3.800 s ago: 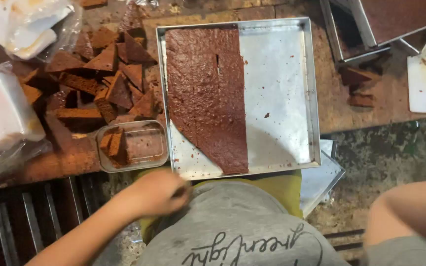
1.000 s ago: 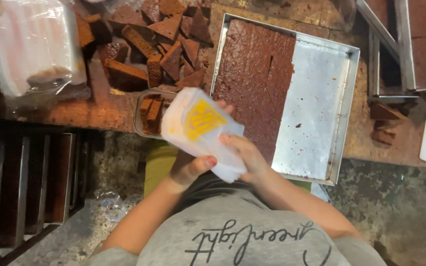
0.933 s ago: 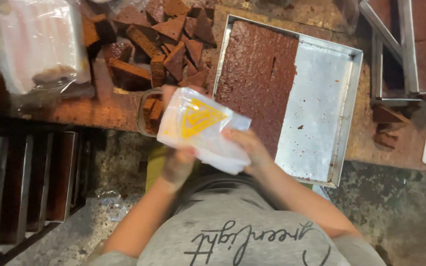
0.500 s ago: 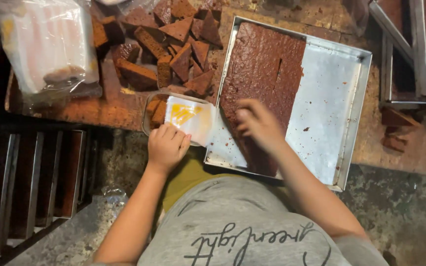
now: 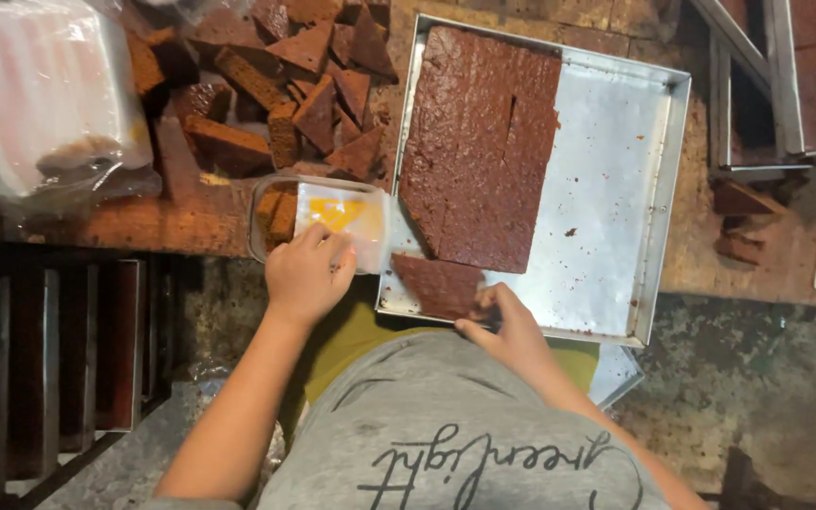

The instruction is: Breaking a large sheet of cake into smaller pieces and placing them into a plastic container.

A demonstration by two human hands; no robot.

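Lifting a cut brown cake slab [image 5: 438, 285] off the metal tray's [image 5: 658, 203] near corner, right hand [image 5: 512, 331] pinching it, left hand [image 5: 306, 274] pressing a plastic bag [image 5: 344, 219] over the clear tub [image 5: 271, 212] beside; next, likely bagging.

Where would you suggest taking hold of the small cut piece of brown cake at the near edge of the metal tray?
Probably by its two long sides, from above and from the person's side. The cut piece lies flat and separate from the big slab, beside the right hand at the tray rim.
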